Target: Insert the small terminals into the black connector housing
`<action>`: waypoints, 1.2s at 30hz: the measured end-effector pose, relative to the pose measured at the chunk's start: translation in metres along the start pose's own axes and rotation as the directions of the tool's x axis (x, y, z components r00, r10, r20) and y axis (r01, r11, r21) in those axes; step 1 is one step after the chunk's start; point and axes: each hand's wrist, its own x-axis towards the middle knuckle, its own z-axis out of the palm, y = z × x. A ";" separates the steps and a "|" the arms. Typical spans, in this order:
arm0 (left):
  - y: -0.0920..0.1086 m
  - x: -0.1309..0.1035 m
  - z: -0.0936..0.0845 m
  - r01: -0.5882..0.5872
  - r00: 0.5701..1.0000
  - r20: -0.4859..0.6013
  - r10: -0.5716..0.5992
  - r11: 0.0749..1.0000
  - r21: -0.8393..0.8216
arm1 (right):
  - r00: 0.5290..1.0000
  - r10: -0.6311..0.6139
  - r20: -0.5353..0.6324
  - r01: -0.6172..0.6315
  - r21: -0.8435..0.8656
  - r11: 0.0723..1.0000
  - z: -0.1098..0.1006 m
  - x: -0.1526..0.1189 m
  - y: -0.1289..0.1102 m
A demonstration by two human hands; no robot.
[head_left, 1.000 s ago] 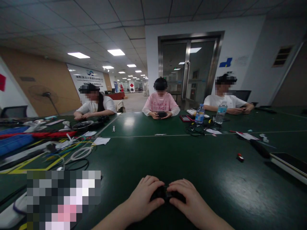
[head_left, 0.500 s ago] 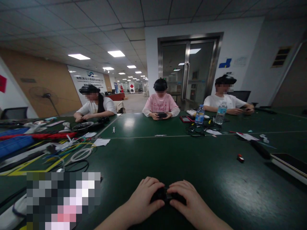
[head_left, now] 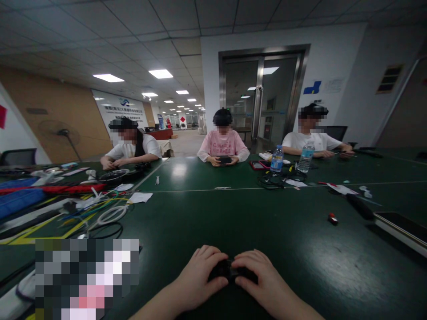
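Observation:
Close to the near edge of the green table, a small black object sits between my two hands. My left hand curls around its left end, thumb on the near side and fingers over the far side. On the other end, my right hand grips it in the same way, and the fingertips of both hands almost meet at its middle. Most of the object is covered by my fingers, so its exact kind cannot be made out.
Coiled cables and blue trays clutter the left of the table. A small red-and-black item and a phone-like slab lie right. Water bottles stand farther back. Three people sit opposite.
My hands keep the same grip on the black object, with hardly any movement. Across the table, the hands of the person at the right have shifted slightly.

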 end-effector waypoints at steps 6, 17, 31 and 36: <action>-0.001 0.000 0.001 -0.003 1.000 -0.002 0.003 1.000 0.000 | 1.000 0.003 -0.003 -0.003 0.009 1.000 -0.001 0.000 0.001; 0.003 0.000 -0.002 0.016 1.000 0.005 -0.016 1.000 -0.008 | 1.000 -0.011 -0.005 0.011 0.016 1.000 0.001 -0.001 0.002; 0.000 0.001 0.000 0.010 1.000 -0.005 -0.010 1.000 -0.026 | 1.000 -0.016 -0.006 0.016 0.017 1.000 0.001 0.000 0.002; -0.001 0.001 0.001 0.012 1.000 -0.005 -0.013 0.999 -0.030 | 1.000 -0.010 -0.010 0.010 0.020 1.000 0.001 0.000 0.003</action>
